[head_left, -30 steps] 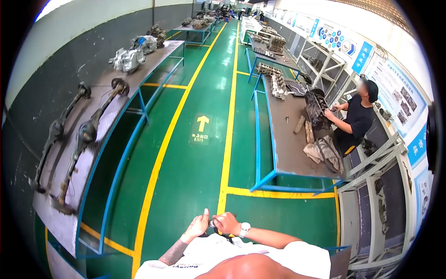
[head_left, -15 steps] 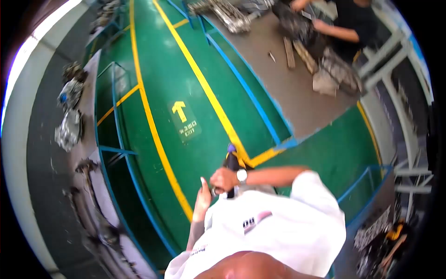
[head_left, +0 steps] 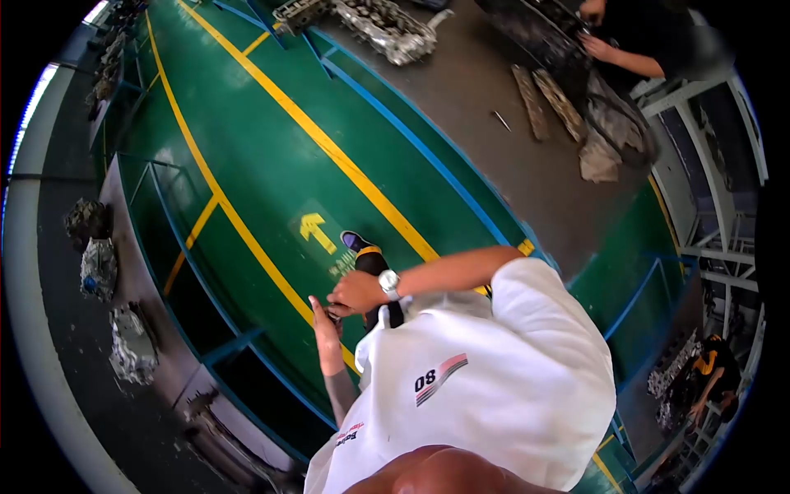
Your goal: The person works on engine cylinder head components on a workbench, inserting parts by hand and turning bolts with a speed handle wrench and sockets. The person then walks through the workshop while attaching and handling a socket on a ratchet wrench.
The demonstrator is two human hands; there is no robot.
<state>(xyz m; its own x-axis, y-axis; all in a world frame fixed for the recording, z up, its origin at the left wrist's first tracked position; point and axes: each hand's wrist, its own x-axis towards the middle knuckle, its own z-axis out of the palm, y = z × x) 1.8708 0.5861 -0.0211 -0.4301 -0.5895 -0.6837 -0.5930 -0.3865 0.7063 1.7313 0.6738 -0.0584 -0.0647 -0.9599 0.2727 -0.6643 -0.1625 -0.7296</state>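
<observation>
Near the middle of the view, my left hand point(head_left: 327, 336) and my right hand point(head_left: 355, 293) meet in front of my white shirt point(head_left: 494, 362). One digit of my left hand points up; its other fingers are mostly hidden. My right hand is closed, with a watch point(head_left: 388, 282) on its wrist. A small dark thing point(head_left: 333, 315) sits between the two hands, too small to make out.
A shoe point(head_left: 355, 241) is on the green floor point(head_left: 271, 165) by a yellow arrow point(head_left: 318, 231). At upper right, a person point(head_left: 634, 45) works at a bench point(head_left: 469, 99) with engine parts. Metal castings point(head_left: 132, 344) line the left bench.
The view has swung right and down, so the benches and floor lines are tilted. The joined hands appear further left, and a stepping foot now shows beyond them.
</observation>
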